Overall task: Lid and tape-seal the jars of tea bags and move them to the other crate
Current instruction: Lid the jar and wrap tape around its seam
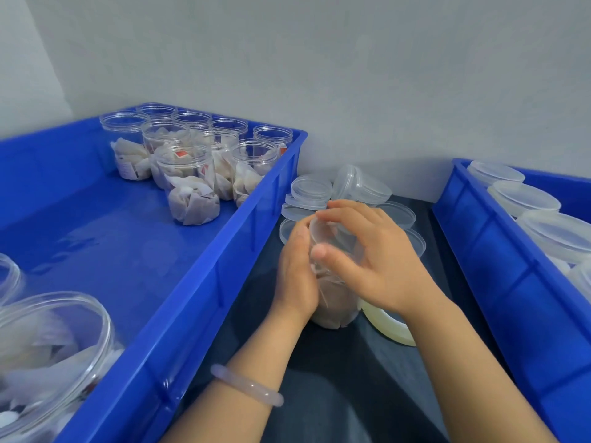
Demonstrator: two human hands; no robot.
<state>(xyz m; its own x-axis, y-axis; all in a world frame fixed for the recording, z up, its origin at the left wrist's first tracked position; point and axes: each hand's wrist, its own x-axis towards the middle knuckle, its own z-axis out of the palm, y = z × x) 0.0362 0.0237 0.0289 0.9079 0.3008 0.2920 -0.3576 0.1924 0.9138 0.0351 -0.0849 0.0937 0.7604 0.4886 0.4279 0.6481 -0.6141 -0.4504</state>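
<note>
One jar point(332, 310) gripped by left hand point(295, 273), right hand point(379, 266) clasping its lid point(321, 230), spare lids point(311, 190) behind, tape point(388, 327) beside

Beside the left crate point(204, 282), left grip point(295, 273) holds a tea-bag jar point(332, 311); right grip point(377, 263) curls over its lid point(326, 232).

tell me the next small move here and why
Probably twist the lid tight: the right hand is curled over it on the jar, which the left hand steadies. The tape roll lies beside it, so sealing likely comes after.
</note>
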